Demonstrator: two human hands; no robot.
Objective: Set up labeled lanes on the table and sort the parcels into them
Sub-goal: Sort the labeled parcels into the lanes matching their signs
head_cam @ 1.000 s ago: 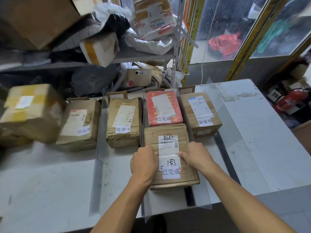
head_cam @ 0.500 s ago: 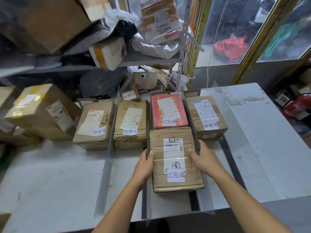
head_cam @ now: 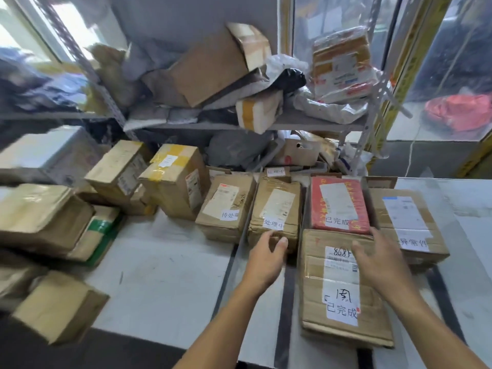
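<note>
A brown parcel (head_cam: 343, 310) with a handwritten white label lies in the third lane on the white table (head_cam: 165, 283), just in front of a red parcel (head_cam: 338, 206). My right hand (head_cam: 378, 262) hovers open above its far right corner. My left hand (head_cam: 266, 259) is open in the air to the left of it, near the front of the brown parcel (head_cam: 277, 209) in the second lane. Further parcels lie in the first lane (head_cam: 226, 206) and the fourth lane (head_cam: 407, 222). Clear plastic dividers (head_cam: 239, 251) separate the lanes.
A heap of unsorted cardboard boxes (head_cam: 170, 179) covers the table's left side, and one box (head_cam: 58, 307) sits at the front left edge. Behind stands a metal shelf (head_cam: 292, 121) piled with bags and parcels. Glass doors are at the right.
Both hands have let go of the handwritten-label parcel and lifted off it, opening. The left hand moved left and forward. My view has swung left, bringing the unsorted heap into sight.
</note>
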